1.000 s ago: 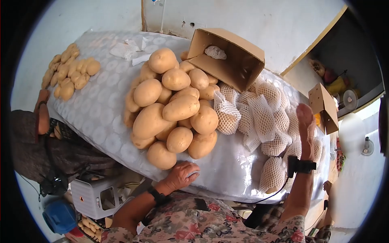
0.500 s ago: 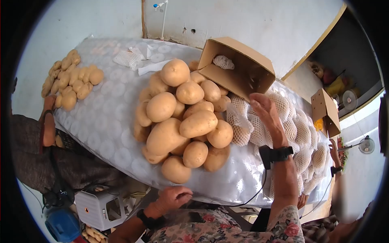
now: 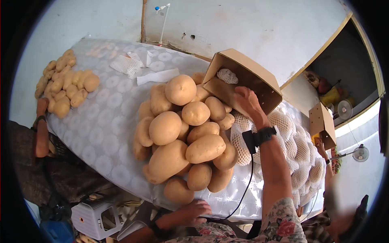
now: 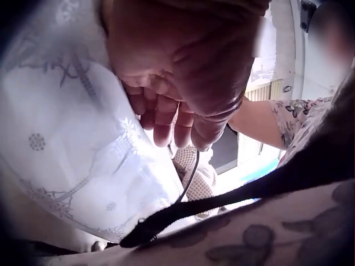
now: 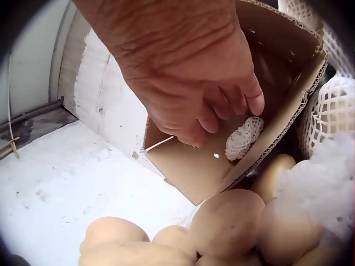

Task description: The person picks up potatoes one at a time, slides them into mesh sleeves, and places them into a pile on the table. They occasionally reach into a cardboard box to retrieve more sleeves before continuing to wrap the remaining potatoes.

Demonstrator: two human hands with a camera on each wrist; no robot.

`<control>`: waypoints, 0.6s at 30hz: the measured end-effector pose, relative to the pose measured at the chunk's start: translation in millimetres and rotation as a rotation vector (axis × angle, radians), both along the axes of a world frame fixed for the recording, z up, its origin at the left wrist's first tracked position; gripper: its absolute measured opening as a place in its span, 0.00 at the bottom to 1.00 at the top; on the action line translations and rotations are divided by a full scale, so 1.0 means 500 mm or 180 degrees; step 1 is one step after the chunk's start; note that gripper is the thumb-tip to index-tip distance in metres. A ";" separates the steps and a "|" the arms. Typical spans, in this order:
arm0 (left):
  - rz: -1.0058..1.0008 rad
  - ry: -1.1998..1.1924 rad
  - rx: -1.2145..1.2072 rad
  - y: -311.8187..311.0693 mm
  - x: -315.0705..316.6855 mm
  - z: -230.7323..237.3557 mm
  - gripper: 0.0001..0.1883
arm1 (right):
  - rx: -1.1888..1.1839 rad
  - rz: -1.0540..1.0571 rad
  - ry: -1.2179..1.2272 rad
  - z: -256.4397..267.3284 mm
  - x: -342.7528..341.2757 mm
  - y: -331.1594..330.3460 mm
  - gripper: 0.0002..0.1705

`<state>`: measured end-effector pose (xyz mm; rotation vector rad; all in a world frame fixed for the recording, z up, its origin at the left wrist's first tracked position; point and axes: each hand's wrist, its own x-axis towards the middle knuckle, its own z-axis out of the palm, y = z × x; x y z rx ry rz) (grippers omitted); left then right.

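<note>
My right hand (image 3: pixel 248 101) reaches into the mouth of a cardboard box (image 3: pixel 265 77) that stands behind the potatoes. Its fingers are slightly bent and hold nothing. Inside the box lies a white foam net sleeve (image 3: pixel 227 76), bunched up. In the right wrist view the fingertips hang just beside the sleeve (image 5: pixel 244 138), apart from it. At the front edge of the table my left hand (image 3: pixel 193 212) lies with fingers loosely curled and empty, close below a large heap of bare potatoes (image 3: pixel 195 113).
Potatoes in white foam nets (image 3: pixel 300 141) are packed along the right side. A smaller potato pile (image 3: pixel 63 85) lies far left beside another person's hand (image 3: pixel 42 106). Paper scraps (image 3: pixel 158 77) lie at the back. A second box (image 3: pixel 322 121) and another person are at the right.
My right hand has swung left from above the netted potatoes into the cardboard box. My left hand stays by the table's front edge. The head view has shifted.
</note>
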<state>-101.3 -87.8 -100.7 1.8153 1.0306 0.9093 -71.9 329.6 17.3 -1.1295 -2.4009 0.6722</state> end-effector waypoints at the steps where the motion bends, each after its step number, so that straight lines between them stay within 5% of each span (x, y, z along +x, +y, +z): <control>1: 0.0026 0.0049 0.0050 -0.003 0.003 0.002 0.19 | 0.0058 0.0026 -0.0004 -0.007 -0.007 0.012 0.25; 8: 0.0276 -0.0130 -0.0519 0.011 0.002 0.019 0.18 | 0.0697 0.0233 -0.0648 -0.054 -0.056 0.104 0.26; 11: 0.0432 -0.0220 -0.0747 0.012 0.009 0.017 0.17 | -0.0671 0.0430 -0.0713 -0.047 -0.075 0.139 0.28; 14: 0.0557 -0.0108 -0.0840 0.011 0.014 0.025 0.17 | 0.0287 0.0455 -0.0898 -0.120 -0.094 0.181 0.30; 18: 0.0794 -0.0264 -0.0843 0.009 0.017 0.033 0.17 | 0.0261 0.0423 -0.0436 -0.136 -0.093 0.184 0.30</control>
